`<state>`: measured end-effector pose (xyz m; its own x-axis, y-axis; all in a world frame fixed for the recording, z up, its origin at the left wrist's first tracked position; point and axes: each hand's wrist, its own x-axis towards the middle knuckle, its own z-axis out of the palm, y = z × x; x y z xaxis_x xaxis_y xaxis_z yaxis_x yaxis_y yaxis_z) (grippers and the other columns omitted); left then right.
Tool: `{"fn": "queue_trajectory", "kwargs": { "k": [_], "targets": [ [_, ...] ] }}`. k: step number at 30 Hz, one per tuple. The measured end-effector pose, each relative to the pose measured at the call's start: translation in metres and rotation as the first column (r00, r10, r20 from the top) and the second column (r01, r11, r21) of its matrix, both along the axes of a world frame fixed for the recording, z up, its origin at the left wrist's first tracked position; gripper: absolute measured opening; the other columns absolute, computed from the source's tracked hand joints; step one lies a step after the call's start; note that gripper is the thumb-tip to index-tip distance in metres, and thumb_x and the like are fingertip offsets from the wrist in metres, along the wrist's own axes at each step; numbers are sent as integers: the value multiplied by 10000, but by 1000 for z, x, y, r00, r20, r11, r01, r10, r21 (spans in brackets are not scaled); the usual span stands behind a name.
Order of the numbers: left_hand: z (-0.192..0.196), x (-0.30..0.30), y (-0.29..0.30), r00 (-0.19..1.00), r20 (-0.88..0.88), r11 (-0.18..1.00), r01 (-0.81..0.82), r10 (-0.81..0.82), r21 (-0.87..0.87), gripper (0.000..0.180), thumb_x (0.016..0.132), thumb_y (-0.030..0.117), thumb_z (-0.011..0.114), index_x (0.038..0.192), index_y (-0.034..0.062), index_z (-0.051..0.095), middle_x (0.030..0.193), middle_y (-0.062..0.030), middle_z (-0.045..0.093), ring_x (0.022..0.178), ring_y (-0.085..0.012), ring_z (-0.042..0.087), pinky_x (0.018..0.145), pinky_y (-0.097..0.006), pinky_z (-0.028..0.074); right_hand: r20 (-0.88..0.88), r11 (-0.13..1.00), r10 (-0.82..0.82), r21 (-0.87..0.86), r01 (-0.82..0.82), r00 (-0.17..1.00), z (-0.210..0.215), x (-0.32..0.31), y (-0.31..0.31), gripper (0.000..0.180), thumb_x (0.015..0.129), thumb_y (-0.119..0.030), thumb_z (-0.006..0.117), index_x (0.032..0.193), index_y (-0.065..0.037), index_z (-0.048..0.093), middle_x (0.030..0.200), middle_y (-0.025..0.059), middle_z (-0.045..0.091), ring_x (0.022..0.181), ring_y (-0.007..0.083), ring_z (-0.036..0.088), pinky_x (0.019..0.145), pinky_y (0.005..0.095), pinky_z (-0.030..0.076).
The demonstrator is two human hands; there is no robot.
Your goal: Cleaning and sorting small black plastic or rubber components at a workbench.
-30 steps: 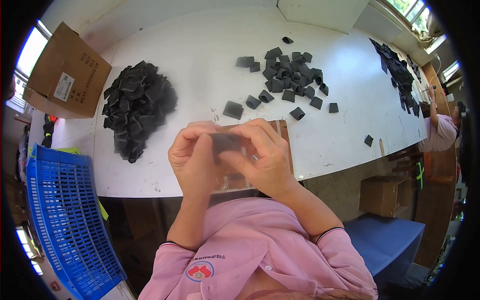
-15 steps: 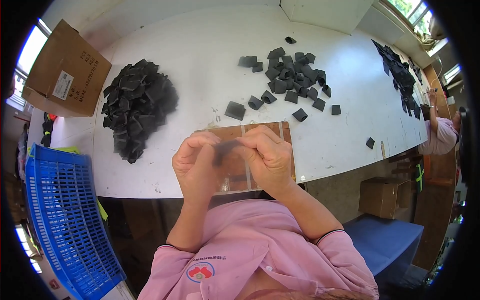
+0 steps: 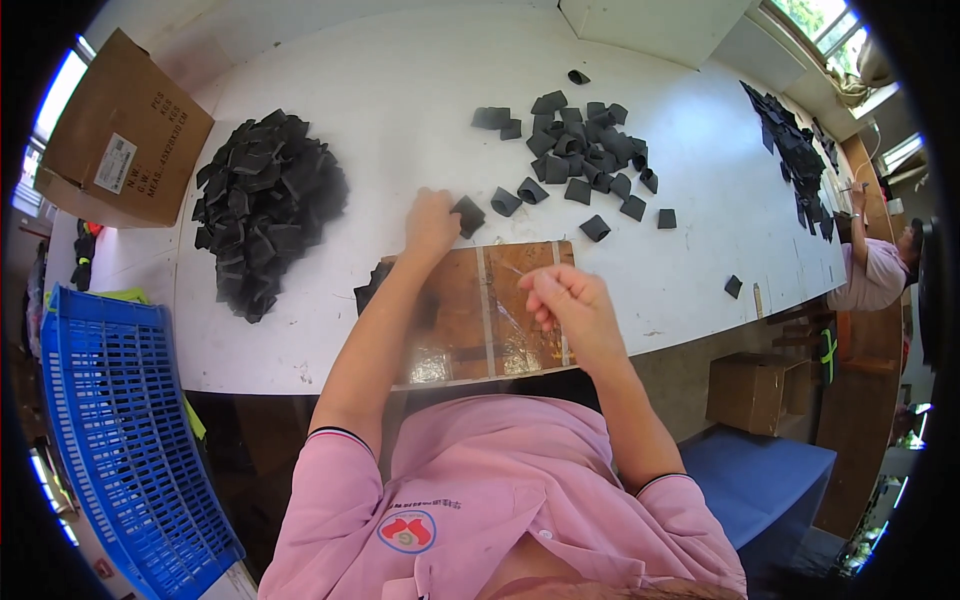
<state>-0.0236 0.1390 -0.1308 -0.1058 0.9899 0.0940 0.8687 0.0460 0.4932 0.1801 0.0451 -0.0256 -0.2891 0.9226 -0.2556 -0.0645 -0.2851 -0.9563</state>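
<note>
My left hand (image 3: 432, 228) reaches beyond the far edge of a brown, tape-covered board (image 3: 455, 300). Right beside its fingers lies a flat black foam-like piece (image 3: 469, 216); the hand's back hides the grip. Over the board's right part hovers my right hand (image 3: 572, 308), fingers loosely bent, with nothing visible in them. A dark piece (image 3: 370, 288) shows at the board's left edge, partly behind my left forearm. Farther out are scattered short black sleeves (image 3: 590, 150), several with open ends showing.
Left of the board rises a big pile of black pieces (image 3: 265, 205). A cardboard box (image 3: 125, 130) and a blue plastic crate (image 3: 125, 430) stand at far left. More black strips (image 3: 795, 150) lie at far right, near another person (image 3: 868, 265). A blue stool (image 3: 755, 480) is beside me.
Both hands were together over the board, pinching a small dark piece. They have parted: the left went forward past the board's far edge, the right drew back to the right.
</note>
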Motion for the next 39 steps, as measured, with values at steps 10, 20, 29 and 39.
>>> {"fn": "queue_trajectory", "kwargs": {
  "k": [10, 20, 29, 39],
  "targets": [
    [106, -30, -125, 357, 932, 965, 221, 56, -143, 133, 750, -45, 497, 851, -22, 580, 737, -15, 591, 666, -52, 542, 593, -189, 438, 371, 886, 102, 388, -254, 923, 3, -36, -37, 266, 773, -198, 619, 867, 44, 558, 641, 75, 552, 553, 144, 509, 552, 264, 422],
    [105, 28, -168, -176, 981, 995, 79, 80, -66, 215, 782, 106, 569, 949, -17, 515, 779, -97, 584, 621, -125, 566, 544, -211, 457, -495, 917, 6, -345, -203, 869, 1, -23, -30, 173, 842, -160, 543, 908, -1, 565, 755, 56, 592, 596, 70, 506, 531, 196, 417],
    [105, 28, -165, -11, 977, 975, 72, 212, -210, 49, 761, 60, 595, 760, 17, 571, 609, -37, 575, 492, -67, 517, 458, -161, 410, -367, 908, 132, -328, -260, 921, 0, -19, -31, 195, 792, -153, 610, 942, -33, 573, 769, 38, 600, 610, 80, 525, 548, 215, 442],
    [103, 57, -169, 649, 758, 975, -124, -60, 184, 66, 733, -6, 591, 788, -11, 554, 668, -13, 571, 565, -36, 499, 478, -192, 401, 299, 710, -182, 699, -85, 937, 3, -31, -40, 110, 713, -18, 630, 807, 7, 579, 747, 85, 527, 578, 175, 529, 482, 265, 418]
  ]
}}
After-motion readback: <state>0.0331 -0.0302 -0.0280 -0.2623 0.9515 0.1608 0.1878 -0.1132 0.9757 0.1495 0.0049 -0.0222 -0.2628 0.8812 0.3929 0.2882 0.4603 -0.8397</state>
